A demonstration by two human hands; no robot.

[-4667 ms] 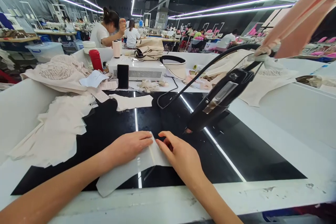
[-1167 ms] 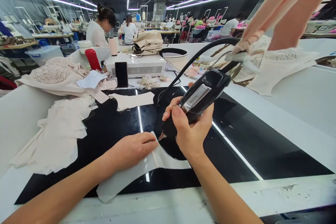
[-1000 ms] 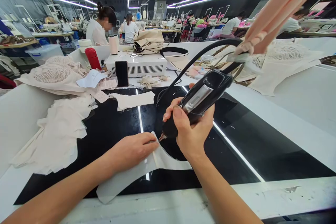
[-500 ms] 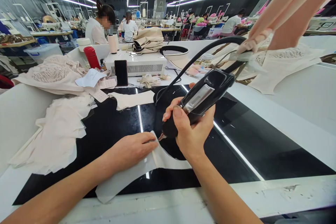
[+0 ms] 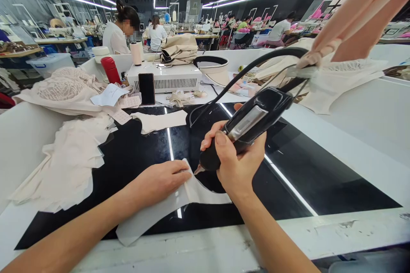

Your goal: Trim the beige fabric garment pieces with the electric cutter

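Observation:
My right hand (image 5: 235, 160) is wrapped round a black hand-held tool (image 5: 253, 121) that hangs from a black cable (image 5: 243, 70). Its pointed tip touches the top edge of a pale curved fabric piece (image 5: 150, 215) lying on the black glass worktop (image 5: 288, 179). My left hand (image 5: 158, 181) lies flat on that fabric just left of the tip, fingers stretched out and pressing it down.
A stack of cream fabric pieces (image 5: 68, 162) lies at the left, one loose piece (image 5: 160, 120) behind. A white box unit (image 5: 166, 77), a phone (image 5: 147, 88) and a red bottle (image 5: 109, 70) stand at the back. Other people sit at distant benches.
Since the earliest frame my right hand has taken hold of the hanging tool and set its tip on the fabric edge. Over the last second the hands have barely moved.

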